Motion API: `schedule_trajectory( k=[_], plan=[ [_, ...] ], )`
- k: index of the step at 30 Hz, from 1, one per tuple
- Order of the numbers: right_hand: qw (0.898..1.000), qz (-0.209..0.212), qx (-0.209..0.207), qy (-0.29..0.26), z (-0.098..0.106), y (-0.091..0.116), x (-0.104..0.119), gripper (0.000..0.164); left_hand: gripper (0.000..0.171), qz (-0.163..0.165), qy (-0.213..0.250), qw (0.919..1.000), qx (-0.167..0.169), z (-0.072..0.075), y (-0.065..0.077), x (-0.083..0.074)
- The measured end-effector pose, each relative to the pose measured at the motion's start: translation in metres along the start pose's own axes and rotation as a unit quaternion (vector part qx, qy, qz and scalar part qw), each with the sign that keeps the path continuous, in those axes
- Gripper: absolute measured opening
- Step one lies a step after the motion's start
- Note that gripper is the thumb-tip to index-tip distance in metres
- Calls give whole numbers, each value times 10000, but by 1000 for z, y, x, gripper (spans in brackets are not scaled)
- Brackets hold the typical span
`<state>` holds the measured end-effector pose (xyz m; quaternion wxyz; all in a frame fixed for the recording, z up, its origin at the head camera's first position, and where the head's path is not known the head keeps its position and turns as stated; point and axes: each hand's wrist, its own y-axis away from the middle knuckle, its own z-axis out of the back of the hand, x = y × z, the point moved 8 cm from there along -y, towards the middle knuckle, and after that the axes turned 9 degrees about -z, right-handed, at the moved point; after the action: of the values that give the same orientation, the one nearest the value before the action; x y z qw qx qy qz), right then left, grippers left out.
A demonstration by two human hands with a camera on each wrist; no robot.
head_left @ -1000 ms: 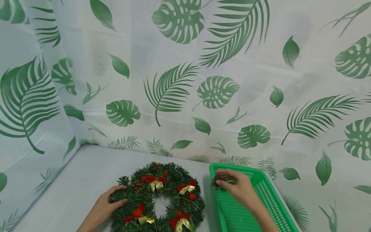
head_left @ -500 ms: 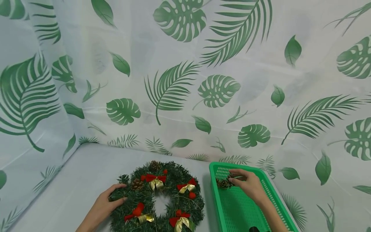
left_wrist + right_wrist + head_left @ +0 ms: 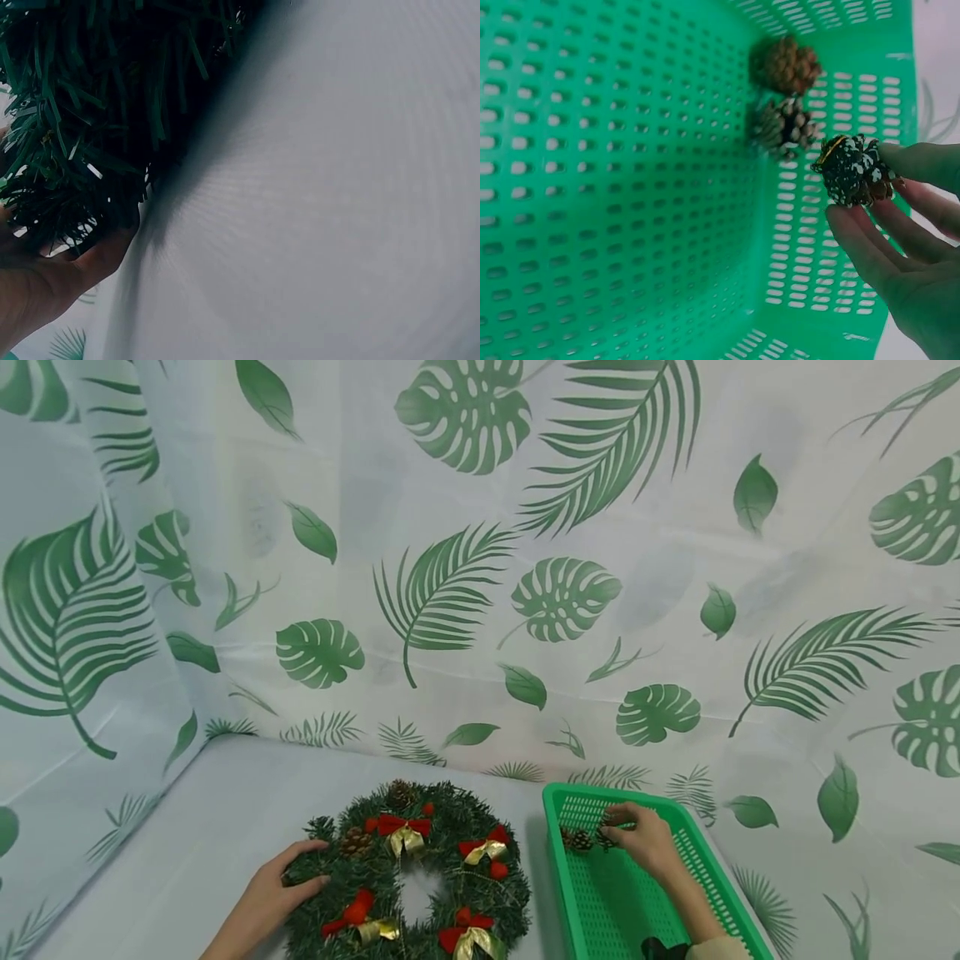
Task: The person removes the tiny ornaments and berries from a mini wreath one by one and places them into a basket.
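My left hand (image 3: pixel 262 893) grips the left edge of a green Christmas wreath (image 3: pixel 495 843) lying on the table. In the left wrist view its fingers (image 3: pixel 109 251) curl under the wreath's bristly greenery (image 3: pixel 97 97). The wreath bears red-and-gold bows (image 3: pixel 405 833) and brown pine cones (image 3: pixel 355 841). Over the far end of the green basket (image 3: pixel 573 918), my right hand (image 3: pixel 645 842) pinches a dark, white-flecked pine cone (image 3: pixel 853 171) between thumb and fingers. Two other pine cones, a brown one (image 3: pixel 789 66) and a paler-tipped one (image 3: pixel 786 127), lie in the basket beside it.
The slatted basket stands right of the wreath, its walls (image 3: pixel 821 247) rising around the right hand's work. Leaf-printed cloth walls (image 3: pixel 465 693) close off the back and left of the white table (image 3: pixel 247 793).
My right hand has shifted right from the basket's far-left corner. Two pine cones now lie in that corner, while another is between its fingers. The left hand and wreath have stayed put.
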<state>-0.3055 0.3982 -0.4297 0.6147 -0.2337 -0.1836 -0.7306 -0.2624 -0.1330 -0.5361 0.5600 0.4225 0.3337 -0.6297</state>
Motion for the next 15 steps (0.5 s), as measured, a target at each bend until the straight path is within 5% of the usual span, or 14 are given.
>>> schedule_trajectory(
  k=[15],
  plan=[
    [9997, -73, 38, 236, -11, -11, -13, 23, 64, -42, -26, 9999, 89, 0, 3, -4]
  ],
)
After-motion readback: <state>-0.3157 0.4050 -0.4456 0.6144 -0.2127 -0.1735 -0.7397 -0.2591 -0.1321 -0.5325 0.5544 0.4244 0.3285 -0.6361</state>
